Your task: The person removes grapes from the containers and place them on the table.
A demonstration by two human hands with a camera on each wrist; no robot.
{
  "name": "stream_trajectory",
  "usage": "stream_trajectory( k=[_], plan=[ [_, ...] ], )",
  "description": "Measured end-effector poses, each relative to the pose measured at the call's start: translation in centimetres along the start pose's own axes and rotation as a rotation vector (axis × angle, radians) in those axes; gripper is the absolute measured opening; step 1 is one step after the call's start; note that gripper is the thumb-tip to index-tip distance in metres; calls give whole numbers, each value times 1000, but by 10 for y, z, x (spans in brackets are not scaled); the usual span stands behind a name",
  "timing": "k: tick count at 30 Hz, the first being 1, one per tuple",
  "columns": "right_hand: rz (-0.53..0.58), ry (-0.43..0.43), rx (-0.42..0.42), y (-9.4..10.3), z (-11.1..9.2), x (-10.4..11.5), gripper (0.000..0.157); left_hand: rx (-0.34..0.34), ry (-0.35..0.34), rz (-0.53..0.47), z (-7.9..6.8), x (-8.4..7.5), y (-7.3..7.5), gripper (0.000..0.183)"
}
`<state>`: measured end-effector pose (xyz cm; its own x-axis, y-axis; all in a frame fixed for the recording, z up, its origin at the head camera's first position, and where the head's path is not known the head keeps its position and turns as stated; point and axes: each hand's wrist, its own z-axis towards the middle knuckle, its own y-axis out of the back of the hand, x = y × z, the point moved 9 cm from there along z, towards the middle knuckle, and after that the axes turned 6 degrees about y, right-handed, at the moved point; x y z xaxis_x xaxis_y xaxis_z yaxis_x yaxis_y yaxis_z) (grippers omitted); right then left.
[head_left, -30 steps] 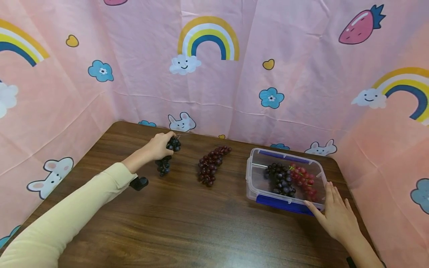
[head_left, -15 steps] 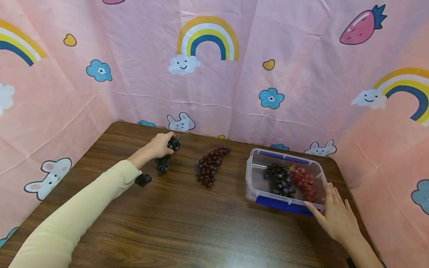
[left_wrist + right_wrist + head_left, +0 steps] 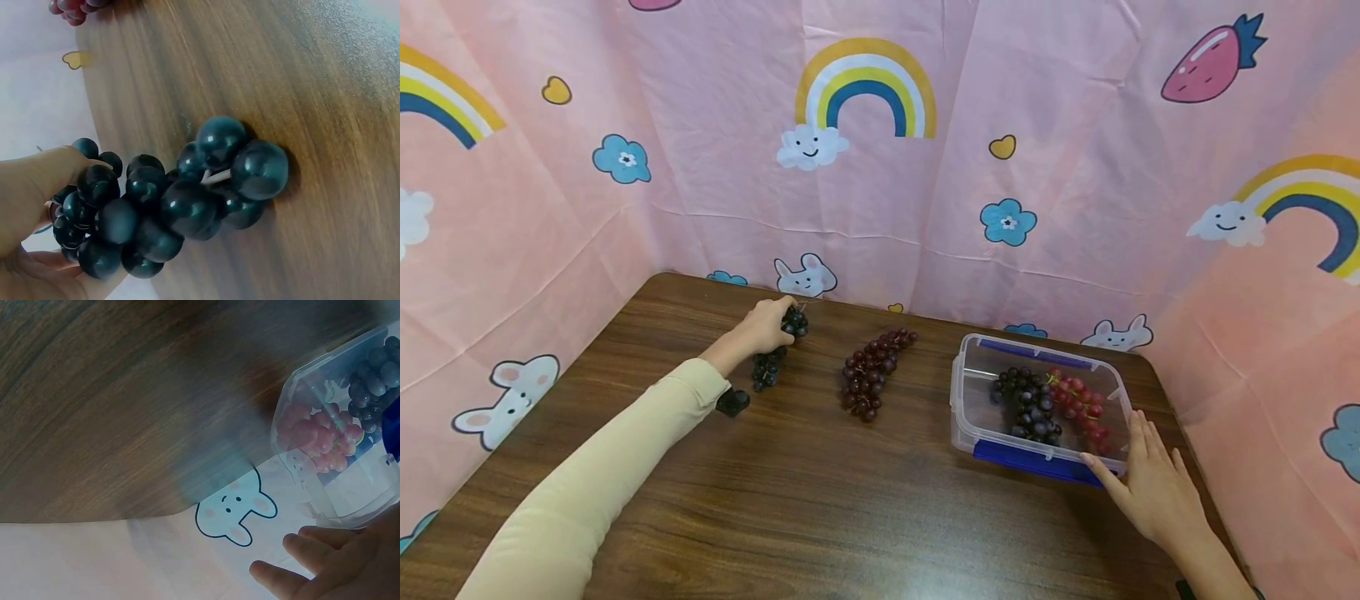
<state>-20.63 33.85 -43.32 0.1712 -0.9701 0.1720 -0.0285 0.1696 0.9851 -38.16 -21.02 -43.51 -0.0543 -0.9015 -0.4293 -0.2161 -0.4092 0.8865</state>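
Observation:
My left hand grips a bunch of black grapes near its upper end at the back left of the table. Its lower grapes hang down beside the palm, at or just above the wood. Right of that hand lies a dark red bunch of grapes. A clear plastic container with blue clips stands at the right, holding another black bunch and a red bunch. Against the container's right front corner rests my right hand, its fingers straight and spread.
The brown wooden table reaches back to a pink printed cloth that hangs behind it and along both sides. A black wrist device shows under the left sleeve.
The left hand, holding the black grapes, has shifted slightly to the right. My right hand, the container and the dark red bunch have stayed in place.

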Motion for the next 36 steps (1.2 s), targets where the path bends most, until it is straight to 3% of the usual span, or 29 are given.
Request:
stream_trajectory(
  k=[9, 22, 28, 36],
  plan=[
    [4, -7, 20, -1, -1, -1, 111, -15, 5, -15, 4, 5, -7, 62],
    [-1, -4, 10, 1, -2, 0, 110, -7, 54, -20, 0, 9, -9, 83],
    [5, -2, 3, 0, -2, 0, 110, -3, 79, -18, -5, 16, -8, 85],
    [4, -7, 7, 0, -1, 0, 110, -23, 62, 3, -22, 25, -7, 87]
  ],
)
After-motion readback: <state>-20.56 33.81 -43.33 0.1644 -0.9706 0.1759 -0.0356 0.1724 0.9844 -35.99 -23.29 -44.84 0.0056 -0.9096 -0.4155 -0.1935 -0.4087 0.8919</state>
